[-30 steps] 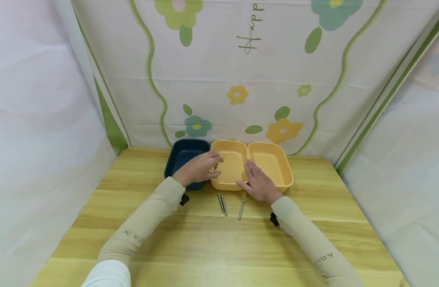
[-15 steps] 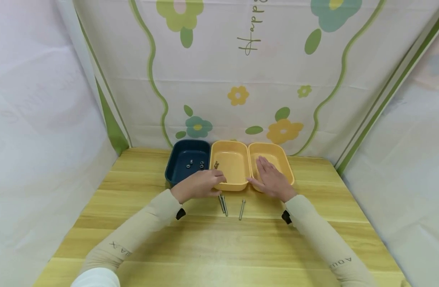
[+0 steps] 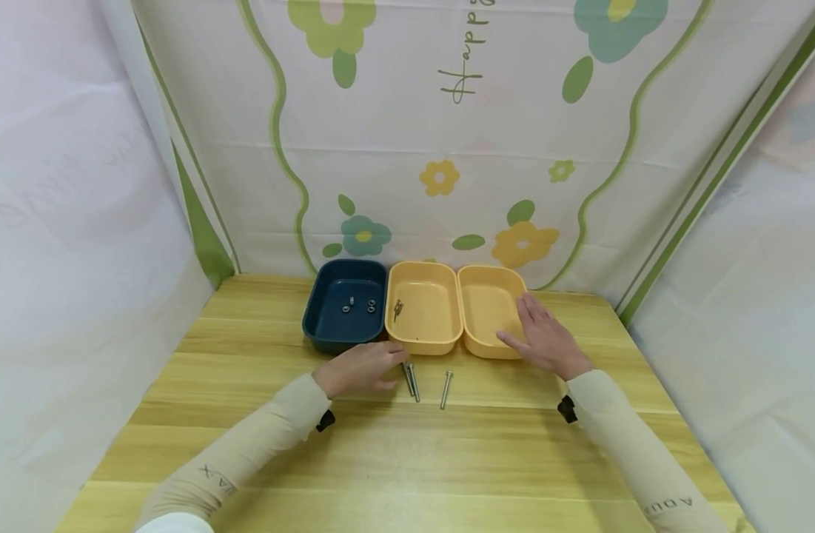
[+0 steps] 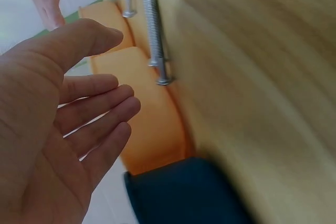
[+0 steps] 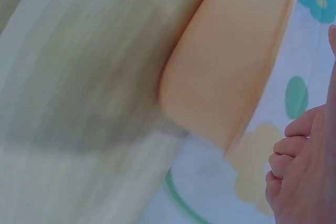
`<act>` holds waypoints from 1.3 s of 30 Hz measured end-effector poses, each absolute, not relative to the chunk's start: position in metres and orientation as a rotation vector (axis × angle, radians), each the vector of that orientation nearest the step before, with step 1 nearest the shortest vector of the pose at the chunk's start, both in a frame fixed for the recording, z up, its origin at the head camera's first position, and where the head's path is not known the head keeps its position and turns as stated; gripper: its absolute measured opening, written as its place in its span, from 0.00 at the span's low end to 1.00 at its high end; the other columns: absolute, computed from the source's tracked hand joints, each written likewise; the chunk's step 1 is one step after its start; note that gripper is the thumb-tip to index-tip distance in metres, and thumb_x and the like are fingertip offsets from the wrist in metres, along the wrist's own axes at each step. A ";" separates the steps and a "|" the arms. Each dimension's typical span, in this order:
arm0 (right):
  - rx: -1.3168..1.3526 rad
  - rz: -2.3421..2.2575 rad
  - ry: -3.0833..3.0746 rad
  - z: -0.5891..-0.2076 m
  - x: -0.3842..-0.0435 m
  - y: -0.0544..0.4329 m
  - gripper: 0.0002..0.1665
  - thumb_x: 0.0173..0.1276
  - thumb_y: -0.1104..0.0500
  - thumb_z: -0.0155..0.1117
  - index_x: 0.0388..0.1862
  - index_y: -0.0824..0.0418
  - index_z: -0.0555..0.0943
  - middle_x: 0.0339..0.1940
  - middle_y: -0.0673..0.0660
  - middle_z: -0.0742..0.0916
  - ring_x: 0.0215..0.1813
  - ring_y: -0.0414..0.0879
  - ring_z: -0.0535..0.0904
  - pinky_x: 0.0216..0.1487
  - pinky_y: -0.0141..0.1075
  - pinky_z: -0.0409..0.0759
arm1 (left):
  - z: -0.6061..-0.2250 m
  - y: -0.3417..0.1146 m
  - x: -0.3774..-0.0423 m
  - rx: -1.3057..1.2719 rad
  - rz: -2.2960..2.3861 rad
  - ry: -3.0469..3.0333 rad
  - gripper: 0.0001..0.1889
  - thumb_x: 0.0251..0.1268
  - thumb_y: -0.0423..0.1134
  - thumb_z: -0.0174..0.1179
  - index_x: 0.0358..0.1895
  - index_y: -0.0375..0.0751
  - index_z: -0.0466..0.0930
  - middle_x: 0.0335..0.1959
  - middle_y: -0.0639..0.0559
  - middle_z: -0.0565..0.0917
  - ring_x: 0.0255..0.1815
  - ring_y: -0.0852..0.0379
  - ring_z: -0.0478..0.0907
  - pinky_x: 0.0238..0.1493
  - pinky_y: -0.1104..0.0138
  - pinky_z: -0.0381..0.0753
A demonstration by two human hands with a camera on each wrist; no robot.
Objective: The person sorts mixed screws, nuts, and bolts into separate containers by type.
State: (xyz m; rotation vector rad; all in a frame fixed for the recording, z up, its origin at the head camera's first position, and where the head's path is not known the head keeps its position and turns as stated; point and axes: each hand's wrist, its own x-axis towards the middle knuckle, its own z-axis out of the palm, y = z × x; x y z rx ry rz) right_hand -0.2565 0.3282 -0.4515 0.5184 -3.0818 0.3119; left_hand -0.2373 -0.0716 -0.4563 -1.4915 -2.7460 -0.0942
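Observation:
My left hand (image 3: 360, 369) hovers low over the table in front of the trays, thumb and fingers apart with nothing between them. Its fingertips overlap the upper end of a pair of long silver bolts (image 3: 414, 385) in the head view. In the left wrist view the bolts (image 4: 154, 35) lie side by side past the thumb. A third bolt (image 3: 446, 390) rests by itself to their right. My right hand (image 3: 547, 340) is at the right edge of the right yellow tray (image 3: 492, 353), fingers extended and holding nothing.
Left of the middle yellow tray (image 3: 423, 347) stands a dark blue tray (image 3: 340, 345) with several small nuts (image 3: 351, 301). Small brass-coloured pieces (image 3: 397, 309) lie in the middle tray. A floral cloth (image 3: 380, 148) hangs behind the wooden table (image 3: 394, 474).
My left hand has come out from over the middle tray, down toward the bolts, uncovering the nuts and brass-coloured pieces. My right hand has moved right, from between the yellow trays to the far rim.

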 end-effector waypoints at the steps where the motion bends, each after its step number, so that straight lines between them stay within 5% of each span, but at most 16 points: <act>1: 0.514 0.315 -3.083 -0.453 -0.256 0.331 0.60 0.82 0.30 0.45 0.85 0.77 0.43 0.87 0.75 0.48 0.88 0.69 0.43 0.85 0.65 0.49 | -0.459 -0.072 -0.238 -1.484 -0.110 -2.753 0.25 0.71 0.44 0.70 0.66 0.39 0.80 0.62 0.45 0.85 0.57 0.52 0.85 0.57 0.62 0.88; 9: 0.468 0.355 -3.069 -0.470 -0.256 0.345 0.60 0.81 0.30 0.48 0.84 0.77 0.45 0.87 0.76 0.48 0.88 0.70 0.44 0.86 0.65 0.49 | -0.473 -0.076 -0.242 -1.425 -0.185 -2.841 0.27 0.74 0.44 0.66 0.71 0.40 0.77 0.69 0.46 0.82 0.66 0.51 0.81 0.67 0.59 0.84; 24: 0.406 0.385 -3.085 -0.497 -0.259 0.352 0.61 0.82 0.29 0.43 0.85 0.75 0.39 0.88 0.73 0.42 0.89 0.69 0.39 0.86 0.65 0.45 | -0.486 -0.072 -0.248 -1.458 -0.266 -2.854 0.26 0.75 0.44 0.65 0.72 0.40 0.77 0.69 0.46 0.82 0.67 0.51 0.81 0.68 0.58 0.83; 31: 0.412 0.395 -3.073 -0.497 -0.258 0.351 0.60 0.82 0.29 0.45 0.86 0.75 0.39 0.88 0.74 0.45 0.89 0.69 0.41 0.85 0.66 0.47 | -0.487 -0.074 -0.250 -1.478 -0.259 -2.817 0.22 0.72 0.41 0.67 0.66 0.40 0.82 0.60 0.49 0.86 0.57 0.55 0.83 0.59 0.62 0.86; 39: 0.406 0.385 -3.078 -0.498 -0.259 0.353 0.61 0.82 0.29 0.43 0.86 0.74 0.38 0.88 0.74 0.44 0.89 0.69 0.41 0.86 0.65 0.47 | -0.488 -0.076 -0.255 -1.579 -0.330 -2.782 0.05 0.67 0.33 0.69 0.42 0.49 0.88 0.39 0.57 0.84 0.38 0.65 0.75 0.41 0.73 0.80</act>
